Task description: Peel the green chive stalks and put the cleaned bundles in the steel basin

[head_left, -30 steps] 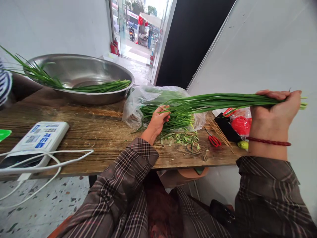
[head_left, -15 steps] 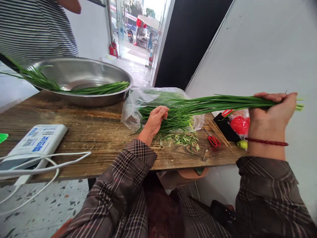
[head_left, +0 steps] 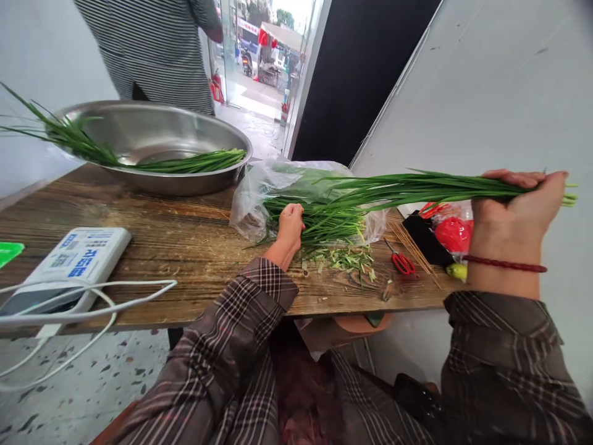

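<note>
High at the right, my right hand [head_left: 516, 207] is closed around the pale stem ends of a bunch of garlic chives [head_left: 417, 187]. Its green leaves stretch left, with their tips hanging over the pile on the table. My left hand [head_left: 290, 225] is closed beside that pile of garlic chives [head_left: 331, 222]; whatever its fingers hold, if anything, is hidden. The pile lies partly inside a clear plastic bag [head_left: 248, 207]. In front of it are loose trimmings [head_left: 349, 259] and red-handled scissors [head_left: 402, 262].
A steel basin [head_left: 162, 185] with more chives stands at the back left of the wooden table [head_left: 199, 247]. A white box-shaped device [head_left: 99, 247] with cables [head_left: 139, 290] lies at left. Thin sticks [head_left: 414, 250] and a red packet [head_left: 454, 232] lie at right. A person in stripes [head_left: 157, 55] stands behind the basin.
My left hand has turned and shifted slightly down and left, away from the leaf tips. My right hand still holds the bunch. The person in stripes has moved right, and the view has shifted slightly.
</note>
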A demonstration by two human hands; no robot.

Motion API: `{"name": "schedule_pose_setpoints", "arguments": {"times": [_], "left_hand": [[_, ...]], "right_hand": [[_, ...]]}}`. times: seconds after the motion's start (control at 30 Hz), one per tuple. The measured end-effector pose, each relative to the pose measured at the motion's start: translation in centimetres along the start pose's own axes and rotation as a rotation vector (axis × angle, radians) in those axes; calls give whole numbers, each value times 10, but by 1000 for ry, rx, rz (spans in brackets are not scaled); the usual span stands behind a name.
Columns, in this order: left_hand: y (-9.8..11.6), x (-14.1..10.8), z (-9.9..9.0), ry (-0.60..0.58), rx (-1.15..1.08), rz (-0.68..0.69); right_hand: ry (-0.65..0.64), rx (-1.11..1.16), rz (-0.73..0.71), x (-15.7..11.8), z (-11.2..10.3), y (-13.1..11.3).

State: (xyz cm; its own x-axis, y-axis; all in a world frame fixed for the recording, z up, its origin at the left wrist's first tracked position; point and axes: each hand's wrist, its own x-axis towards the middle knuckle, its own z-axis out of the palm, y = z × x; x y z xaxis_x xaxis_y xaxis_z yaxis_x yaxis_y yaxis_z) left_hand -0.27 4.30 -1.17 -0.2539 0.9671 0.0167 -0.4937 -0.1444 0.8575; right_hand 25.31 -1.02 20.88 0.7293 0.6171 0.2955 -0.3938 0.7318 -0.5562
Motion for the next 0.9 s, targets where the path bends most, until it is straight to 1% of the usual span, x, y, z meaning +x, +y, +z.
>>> {"name": "schedule_pose_setpoints", "arguments": {"times": [0.07, 0.13, 0.2, 0.3, 0.33, 0.4, 0.53, 0.6, 0.73, 0.8, 0.83, 0.9], "left_hand": [[0, 1, -2, -15, -2, -20], [2, -1, -2, -64, 0, -53], [3, -5, 0, -170, -16, -97], [5, -11, 3, -376, -88, -145], [5, -12, 3, -425, -113, -147], [5, -13, 3, -458, -142, -131], [7, -13, 4, -434, -87, -102], [7, -12, 6, -396, -36, -90], [5, -9, 6, -197, 20, -73], [4, -7, 4, -131, 15, -71], [5, -6, 2, -125, 12, -71], [6, -5, 0, -153, 17, -81]], "right_hand": [[20, 90, 28, 3, -1, -3], [27, 154, 68, 5, -2, -5], [35, 189, 94, 6, -2, -6], [53, 205, 90, 6, -2, -4], [56, 204, 95, 7, -2, -3], [52, 193, 108, 7, -2, -2], [33, 163, 77, 4, -1, -1], [31, 138, 68, 1, 1, -1], [28, 89, 54, -1, 1, 0], [30, 93, 39, 1, 0, -2], [35, 107, 32, 3, -2, -3], [48, 148, 32, 7, -5, -6]]}}
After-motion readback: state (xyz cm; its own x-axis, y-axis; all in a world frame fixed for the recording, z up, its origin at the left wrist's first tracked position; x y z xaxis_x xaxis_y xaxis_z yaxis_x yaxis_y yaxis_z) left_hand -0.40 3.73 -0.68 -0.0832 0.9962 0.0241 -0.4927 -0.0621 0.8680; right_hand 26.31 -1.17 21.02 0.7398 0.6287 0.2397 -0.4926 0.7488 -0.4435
